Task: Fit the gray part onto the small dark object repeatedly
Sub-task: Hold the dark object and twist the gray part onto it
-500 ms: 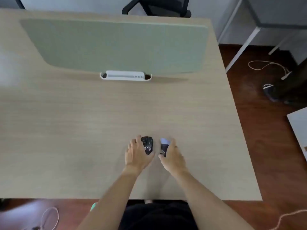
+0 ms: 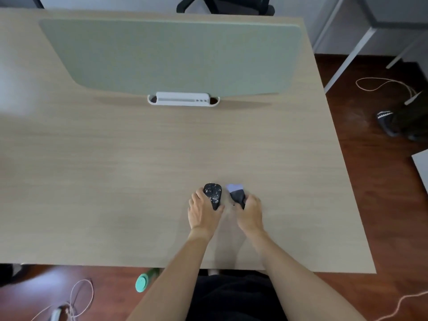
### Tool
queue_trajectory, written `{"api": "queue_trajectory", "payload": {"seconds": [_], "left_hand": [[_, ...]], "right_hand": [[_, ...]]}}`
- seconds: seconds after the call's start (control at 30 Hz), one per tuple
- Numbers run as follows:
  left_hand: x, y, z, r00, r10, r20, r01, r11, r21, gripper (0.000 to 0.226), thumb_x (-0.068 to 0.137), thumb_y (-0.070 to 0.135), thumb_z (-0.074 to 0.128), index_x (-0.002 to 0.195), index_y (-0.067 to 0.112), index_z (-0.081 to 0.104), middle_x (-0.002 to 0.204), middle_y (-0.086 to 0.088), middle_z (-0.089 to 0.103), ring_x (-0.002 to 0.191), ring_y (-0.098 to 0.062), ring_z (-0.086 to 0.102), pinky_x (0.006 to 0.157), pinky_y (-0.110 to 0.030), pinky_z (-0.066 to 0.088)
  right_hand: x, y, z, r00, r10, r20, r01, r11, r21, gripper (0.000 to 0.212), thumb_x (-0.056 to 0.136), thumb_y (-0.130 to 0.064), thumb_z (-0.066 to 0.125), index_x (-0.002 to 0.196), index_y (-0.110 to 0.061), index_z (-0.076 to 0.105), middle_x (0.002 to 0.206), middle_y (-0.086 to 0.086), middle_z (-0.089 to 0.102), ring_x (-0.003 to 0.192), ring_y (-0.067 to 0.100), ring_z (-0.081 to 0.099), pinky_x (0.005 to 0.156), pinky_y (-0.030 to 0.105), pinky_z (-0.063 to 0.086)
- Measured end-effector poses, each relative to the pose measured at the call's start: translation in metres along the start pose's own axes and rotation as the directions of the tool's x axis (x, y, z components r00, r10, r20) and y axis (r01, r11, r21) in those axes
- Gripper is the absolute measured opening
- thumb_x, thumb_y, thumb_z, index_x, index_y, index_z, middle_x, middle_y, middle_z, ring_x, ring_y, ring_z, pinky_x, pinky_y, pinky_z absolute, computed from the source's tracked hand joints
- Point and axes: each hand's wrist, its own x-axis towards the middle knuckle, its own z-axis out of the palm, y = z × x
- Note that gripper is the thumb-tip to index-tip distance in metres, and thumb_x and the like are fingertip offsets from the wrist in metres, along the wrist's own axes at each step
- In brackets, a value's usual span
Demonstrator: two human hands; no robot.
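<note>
A small dark object (image 2: pixel 213 194) with white speckles, shaped like a mouse, rests on the wooden desk (image 2: pixel 115 181) near its front edge. My left hand (image 2: pixel 202 212) grips it from the left and below. Just to its right is the gray part (image 2: pixel 236 193), dark gray with a pale lilac top end. My right hand (image 2: pixel 251 212) holds that part by its lower end. The two pieces sit side by side with a narrow gap between them.
A green divider panel (image 2: pixel 171 56) in a white clamp base (image 2: pixel 183 99) stands across the back of the desk. A black chair (image 2: pixel 227 5) is behind it. A teal-capped bottle (image 2: pixel 144 280) and cables lie on the floor below the front edge. Sandals (image 2: pixel 385 119) are at the right.
The hands and both pieces keep about the same places. The gray part now shows more of its dark body, tilted slightly away from the dark object.
</note>
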Motion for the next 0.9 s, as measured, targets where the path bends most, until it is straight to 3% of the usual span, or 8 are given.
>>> {"api": "queue_trajectory", "payload": {"seconds": [0.1,0.23,0.3,0.5,0.63,0.77,0.9], "left_hand": [[0.003,-0.002,-0.001,1.000,0.009,-0.023,-0.009,1.000,-0.028,0.068,0.070,0.042,0.074,0.120,0.007,0.045,0.115,-0.007,0.055,0.108,-0.029,0.055,0.089,-0.037,0.047],[0.003,-0.003,0.000,0.999,0.006,-0.045,-0.007,1.000,-0.026,0.063,0.068,0.044,0.077,0.112,0.009,0.047,0.109,-0.006,0.058,0.104,-0.027,0.057,0.087,-0.036,0.047],[0.004,-0.003,-0.001,0.999,0.004,-0.041,-0.005,1.000,-0.026,0.063,0.067,0.042,0.080,0.110,0.009,0.046,0.108,-0.005,0.059,0.103,-0.026,0.057,0.087,-0.034,0.047],[0.007,-0.001,-0.006,1.000,-0.008,-0.020,0.008,1.000,0.010,0.065,0.066,0.047,0.082,0.105,0.009,0.046,0.099,-0.003,0.063,0.097,-0.025,0.062,0.083,-0.031,0.047],[0.008,0.002,-0.010,1.000,-0.029,0.004,0.029,1.000,-0.002,0.062,0.064,0.044,0.082,0.099,0.010,0.044,0.094,-0.004,0.062,0.093,-0.027,0.061,0.079,-0.032,0.046],[0.007,0.006,-0.015,0.999,-0.041,0.009,0.041,0.999,0.009,0.062,0.064,0.048,0.080,0.090,0.013,0.035,0.086,-0.003,0.058,0.089,-0.029,0.062,0.073,-0.031,0.042],[0.006,0.006,-0.016,0.999,-0.050,0.018,0.050,0.999,0.016,0.065,0.063,0.052,0.081,0.095,0.011,0.041,0.093,-0.004,0.063,0.091,-0.028,0.062,0.077,-0.033,0.045]], "right_hand": [[0.007,-0.010,-0.012,0.997,-0.081,-0.013,0.081,0.996,0.040,0.029,0.080,-0.002,0.057,0.059,-0.017,0.044,0.062,-0.002,0.040,0.068,0.020,0.035,0.059,0.030,0.029],[0.024,-0.031,-0.026,0.989,-0.094,0.116,0.092,0.996,0.021,0.012,0.086,-0.005,0.059,0.078,0.002,0.064,0.068,0.004,0.053,0.067,0.020,0.043,0.053,0.018,0.034],[0.028,-0.042,-0.027,0.977,-0.112,0.184,0.106,0.993,0.043,0.013,0.083,-0.006,0.055,0.083,0.003,0.064,0.070,0.003,0.051,0.067,0.018,0.041,0.055,0.026,0.032],[0.030,-0.061,-0.028,0.916,-0.145,0.374,0.204,0.972,-0.121,0.014,0.075,0.002,0.043,0.066,-0.005,0.050,0.067,0.004,0.042,0.065,0.020,0.032,0.058,0.031,0.024],[0.036,-0.056,-0.036,0.917,-0.136,0.375,0.245,0.934,-0.260,0.010,0.072,0.005,0.041,0.066,-0.001,0.047,0.066,0.005,0.038,0.064,0.021,0.028,0.057,0.031,0.024],[0.043,-0.053,-0.050,0.939,-0.138,0.316,0.258,0.889,-0.378,0.019,0.066,0.004,0.039,0.059,-0.013,0.033,0.063,0.005,0.038,0.062,0.024,0.031,0.051,0.029,0.023],[0.038,-0.065,-0.045,0.921,-0.259,0.290,0.334,0.909,-0.248,0.023,0.072,0.006,0.040,0.057,-0.011,0.034,0.059,0.005,0.035,0.060,0.023,0.030,0.051,0.031,0.022]]}}
